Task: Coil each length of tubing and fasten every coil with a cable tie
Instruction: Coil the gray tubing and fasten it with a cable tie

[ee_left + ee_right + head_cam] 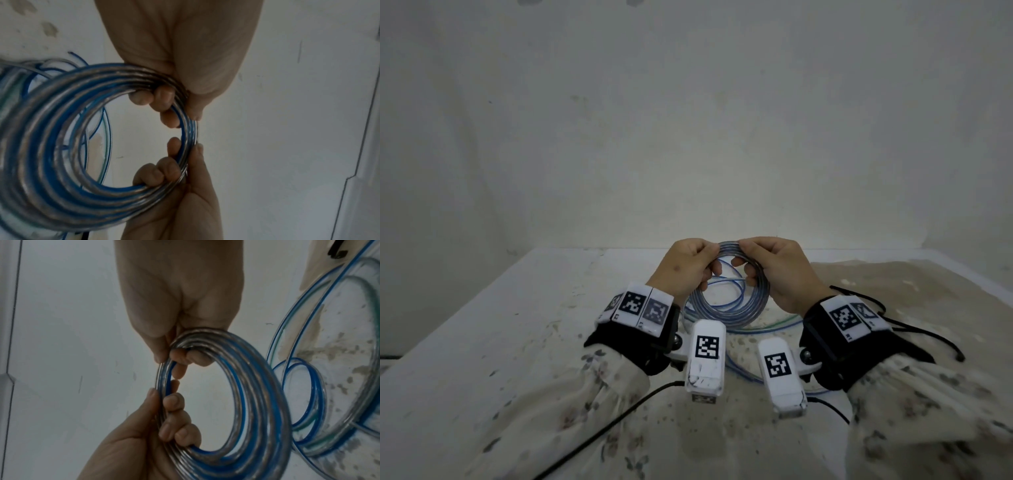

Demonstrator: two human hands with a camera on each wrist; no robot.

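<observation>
A coil of clear tubing with a blue stripe (726,310) hangs upright above the table, several turns thick. My left hand (693,265) and right hand (770,269) both grip its top arc side by side, thumbs on the outside and fingers curled through the ring. In the left wrist view the left hand (164,99) clamps the coil (61,162) from above, with the right hand (174,170) below it. The right wrist view shows the right hand (185,356) and the left hand (172,418) on the same coil (257,402).
More loose tubing, blue- and green-striped (774,325), lies in wide loops on the stained white table (517,325) under and right of the coil (304,386). Black cables (602,425) trail from the wrist cameras. A plain wall stands close behind the table.
</observation>
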